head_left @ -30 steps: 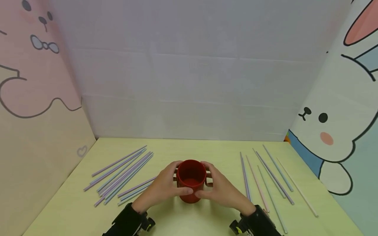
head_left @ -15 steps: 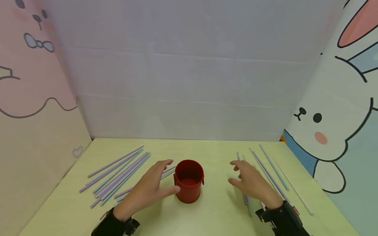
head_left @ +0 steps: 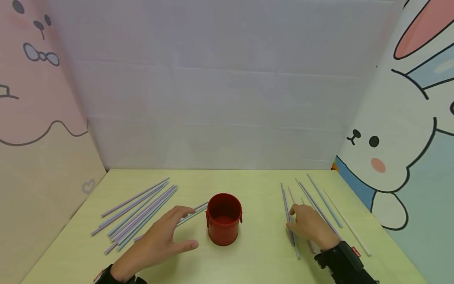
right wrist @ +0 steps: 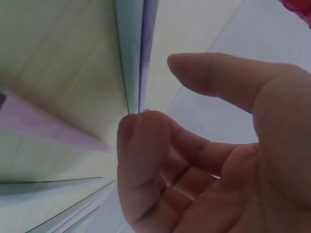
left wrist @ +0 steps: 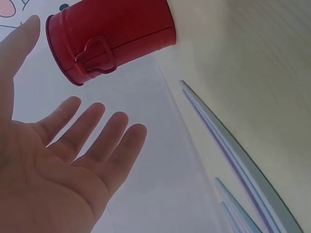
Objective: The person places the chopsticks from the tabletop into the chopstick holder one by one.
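Note:
A small red metal pail (head_left: 223, 227) with handle loops on its sides stands upright mid-table. To its left my left hand (head_left: 156, 238) hovers, palm toward the pail, fingers loosely spread, holding nothing. In the left wrist view a gap separates that hand from the pail (left wrist: 114, 36). My right hand (head_left: 312, 225) is low over the right-hand group of thin pastel straws. Its bent fingertips are beside a lilac straw (head_left: 285, 209) and a blue-grey straw (right wrist: 130, 53). Thumb and index finger stand apart in the right wrist view; whether a fingertip touches a straw, I cannot tell.
Several lilac and blue straws (head_left: 147, 217) lie in a slanted bundle on the left of the pale yellow table (head_left: 248, 260). More single straws (head_left: 324, 201) spread out at right. A white wall (head_left: 227, 98) rises behind the table, with cartoon-printed panels on both sides.
Both hands have let go of the pail, which stays standing. My left hand has drawn back left. My right hand has moved right and down to the straws, its fingers bending more.

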`<state>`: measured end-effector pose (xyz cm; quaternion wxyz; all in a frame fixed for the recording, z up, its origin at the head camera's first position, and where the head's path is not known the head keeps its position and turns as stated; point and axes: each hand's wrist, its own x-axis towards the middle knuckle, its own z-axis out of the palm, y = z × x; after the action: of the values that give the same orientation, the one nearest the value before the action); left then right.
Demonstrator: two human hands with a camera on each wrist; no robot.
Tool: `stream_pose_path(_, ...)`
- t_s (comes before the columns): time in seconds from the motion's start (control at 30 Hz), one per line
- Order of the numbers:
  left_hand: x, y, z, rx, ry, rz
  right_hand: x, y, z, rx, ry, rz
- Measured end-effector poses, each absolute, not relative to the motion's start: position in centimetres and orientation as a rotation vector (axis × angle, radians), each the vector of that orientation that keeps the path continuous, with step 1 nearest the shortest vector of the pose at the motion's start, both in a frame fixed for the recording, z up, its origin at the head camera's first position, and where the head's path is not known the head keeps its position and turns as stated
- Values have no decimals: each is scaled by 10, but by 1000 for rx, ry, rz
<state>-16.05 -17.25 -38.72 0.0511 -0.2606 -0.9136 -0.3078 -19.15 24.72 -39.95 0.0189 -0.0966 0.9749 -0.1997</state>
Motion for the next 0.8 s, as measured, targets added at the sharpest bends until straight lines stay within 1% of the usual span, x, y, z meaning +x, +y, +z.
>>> stream_pose_path(0.2, -166, -181, -396, -800, -2791, -1022, -193, 250, -405, -262, 3016, -586)
stream_pose_path(0.57, -174, -181, -399, -798, -2809, -1035, -199, 256, -416, -253, 3060, -584)
stream_pose_path(0.8, -178, -183, -399, -772, -2811, -1025, -194, 259, -408, -224, 3048, -587)
